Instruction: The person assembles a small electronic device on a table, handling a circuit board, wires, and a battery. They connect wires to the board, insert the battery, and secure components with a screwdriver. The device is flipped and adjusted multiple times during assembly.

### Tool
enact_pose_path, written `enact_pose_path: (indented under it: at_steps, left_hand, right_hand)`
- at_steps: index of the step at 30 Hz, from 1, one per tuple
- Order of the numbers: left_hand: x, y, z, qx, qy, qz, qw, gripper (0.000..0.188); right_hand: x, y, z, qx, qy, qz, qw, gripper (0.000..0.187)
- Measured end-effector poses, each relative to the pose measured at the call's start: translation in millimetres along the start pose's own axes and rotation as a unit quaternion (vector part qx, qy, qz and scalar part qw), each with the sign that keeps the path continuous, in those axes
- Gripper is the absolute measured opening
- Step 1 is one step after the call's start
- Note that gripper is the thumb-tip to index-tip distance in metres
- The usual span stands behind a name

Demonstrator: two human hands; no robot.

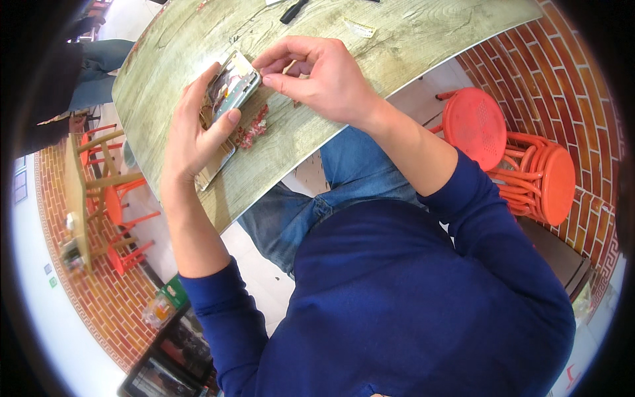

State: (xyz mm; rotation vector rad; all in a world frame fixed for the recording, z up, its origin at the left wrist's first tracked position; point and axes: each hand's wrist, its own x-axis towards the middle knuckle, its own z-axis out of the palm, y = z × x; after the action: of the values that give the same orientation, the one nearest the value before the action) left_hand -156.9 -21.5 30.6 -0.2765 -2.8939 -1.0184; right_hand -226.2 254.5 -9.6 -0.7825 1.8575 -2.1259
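My left hand [192, 135] is wrapped round a flat, opened electronic device [239, 83] with a pale metal frame and exposed inner parts. Its thumb presses the near side while the fingers lie along the far side. At the device's upper right corner, the thumb and fingertips of my right hand [324, 76] are pinched together; anything between them is too small to make out. Below my left palm, a flat tan panel with a light rim [218, 169] rests on the table. Small red and whitish bits [251, 131] lie in a clump beside the device.
The wood-grain table [403, 40] carries a black pen-like object [293, 12] and a yellowish-white strip [359, 27] at the far side. Red stools [473, 126] stand at right by the brick wall [555, 73]. Another person's jeans-clad leg [99, 73] shows at the far left.
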Motion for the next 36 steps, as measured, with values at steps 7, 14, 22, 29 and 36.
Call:
enact_pose_path:
  at_steps: [7, 14, 22, 29, 36]
  left_hand:
    - [4.1, 3.6, -14.0, -0.025, -0.029, -0.025, 0.999, 0.092]
    - [7.4, 5.0, -20.4, -0.086, -0.048, -0.051, 0.994, 0.082]
    - [6.1, -0.6, -27.0, -0.135, -0.055, -0.075, 0.987, 0.078]
    - [9.2, -8.3, -32.4, -0.137, -0.073, -0.089, 0.984, 0.075]
    - [14.1, -7.4, -38.0, -0.106, -0.086, -0.068, 0.988, 0.073]
  right_hand:
    - [8.0, -6.5, 9.5, -0.014, 0.024, -0.032, 0.999, 0.023]
    - [17.4, -11.5, 12.8, -0.031, 0.027, -0.056, 0.998, 0.023]
    - [23.6, -15.0, 18.0, 0.027, 0.029, -0.024, 0.999, 0.018]
    - [28.7, -20.2, 21.5, 0.031, 0.024, -0.009, 0.999, 0.016]
    - [31.8, -25.8, 20.4, -0.007, 0.009, -0.028, 1.0, 0.018]
